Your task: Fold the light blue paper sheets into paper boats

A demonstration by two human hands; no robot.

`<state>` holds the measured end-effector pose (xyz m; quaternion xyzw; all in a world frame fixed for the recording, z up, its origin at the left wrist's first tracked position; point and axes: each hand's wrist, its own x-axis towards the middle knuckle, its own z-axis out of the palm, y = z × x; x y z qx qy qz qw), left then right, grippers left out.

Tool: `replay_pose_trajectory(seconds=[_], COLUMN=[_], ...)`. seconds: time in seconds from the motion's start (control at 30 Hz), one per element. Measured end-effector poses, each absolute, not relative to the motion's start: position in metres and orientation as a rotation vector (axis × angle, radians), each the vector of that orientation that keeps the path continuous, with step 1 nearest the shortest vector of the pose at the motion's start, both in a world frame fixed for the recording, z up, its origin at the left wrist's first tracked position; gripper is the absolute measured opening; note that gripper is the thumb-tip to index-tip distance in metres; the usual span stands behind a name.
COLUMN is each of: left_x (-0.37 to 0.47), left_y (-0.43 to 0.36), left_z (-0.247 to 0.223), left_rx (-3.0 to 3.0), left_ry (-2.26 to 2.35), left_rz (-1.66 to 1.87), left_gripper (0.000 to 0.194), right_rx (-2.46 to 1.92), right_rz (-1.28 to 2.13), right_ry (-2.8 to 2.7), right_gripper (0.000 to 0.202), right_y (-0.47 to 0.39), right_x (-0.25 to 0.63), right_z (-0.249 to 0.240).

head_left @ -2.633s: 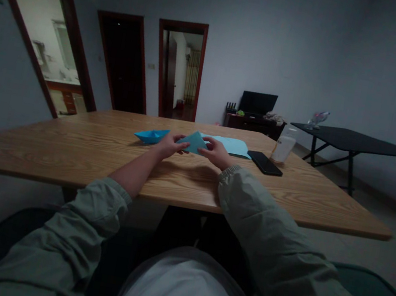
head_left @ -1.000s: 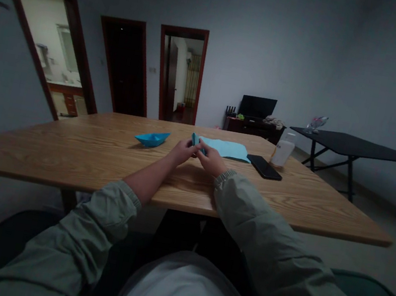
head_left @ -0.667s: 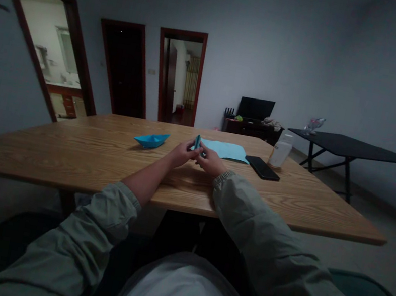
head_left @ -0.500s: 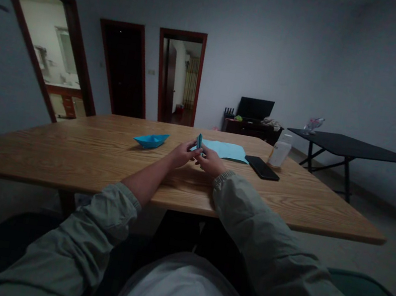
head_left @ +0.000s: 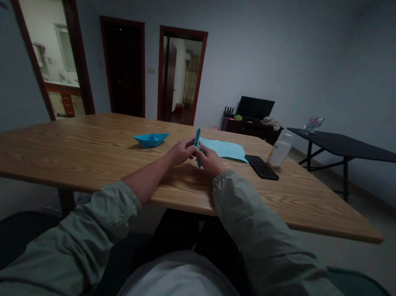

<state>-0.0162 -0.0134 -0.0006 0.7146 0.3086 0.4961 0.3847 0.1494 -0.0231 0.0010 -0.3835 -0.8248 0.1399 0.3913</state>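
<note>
Between my two hands, just above the wooden table (head_left: 95,165), a folded piece of blue paper (head_left: 197,136) stands edge-on, its top and a lower tip showing. My left hand (head_left: 182,152) closes on it from the left. From the right my right hand (head_left: 209,162) grips it too, its fingers partly hiding the paper. A blue paper boat (head_left: 151,140) rests on the table to the left of my hands. Behind my right hand lies a flat light-blue sheet of paper (head_left: 226,149) with crease marks.
Right of the sheet lies a black phone (head_left: 262,168), with a white bottle (head_left: 280,151) upright beside it. The table's front edge (head_left: 265,221) runs below my forearms. Farther off are a black folding table (head_left: 351,145) and a stand with a dark screen (head_left: 255,108).
The folded blue paper has turned between my hands and shows longer, reaching higher and with a tip now visible below my fingers. The boat, sheet, phone and bottle stay put.
</note>
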Motion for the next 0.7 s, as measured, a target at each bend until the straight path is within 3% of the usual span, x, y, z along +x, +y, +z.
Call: replay_pose_trajectory(seconds=[0.2,0.7], left_x=[-0.0154,-0.0237], left_y=[-0.0134,-0.0183], left_z=[0.0003,0.0059], left_rx=[1.739,2.066], left_ry=[0.811,1.036], left_rz=[1.270,1.558], left_gripper=[0.055,0.047], right_rx=[-0.925,-1.131], right_rz=[0.417,0.198], right_ry=[-2.088,-1.908], right_gripper=[0.049,0.051], right_y=[-0.0238,-0.0194], right_x=[0.1498,0.1495], right_z=[0.0009,-0.0008])
